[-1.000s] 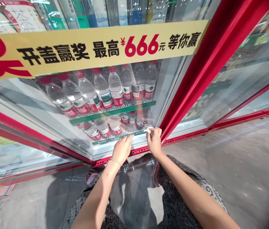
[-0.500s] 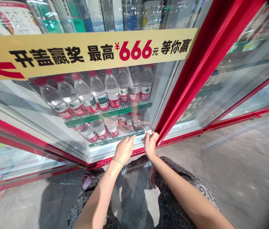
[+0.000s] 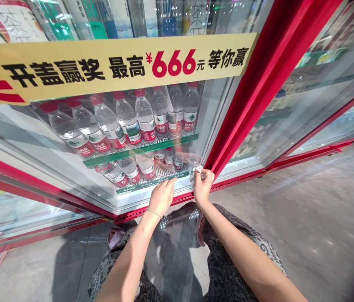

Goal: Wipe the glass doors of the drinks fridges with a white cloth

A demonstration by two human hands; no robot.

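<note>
Crumpled white tissue (image 3: 198, 169) is pinched in the fingers of my right hand (image 3: 204, 186), at the lower right corner of the glass door. This hand is close to the red door frame (image 3: 236, 113). My left hand (image 3: 161, 198), with a thin band at the wrist, is at the door's bottom edge, its fingers stretched forward and holding nothing. Whether its fingertips touch the glass I cannot tell. Behind the glass, red-capped water bottles (image 3: 145, 119) stand on a green-edged shelf (image 3: 142, 150), with more bottles (image 3: 147, 167) below.
A yellow banner (image 3: 126, 69) with black and red characters crosses the glass. Larger drink bottles (image 3: 91, 19) stand above it. Other red-framed cooler doors adjoin on both sides. Below are my patterned trouser legs (image 3: 236, 247) and the shiny grey floor (image 3: 315, 209).
My right hand has shifted slightly right and up along the glass with the tissue, closer to the red frame. My left hand stays nearly in place. The view has turned slightly.
</note>
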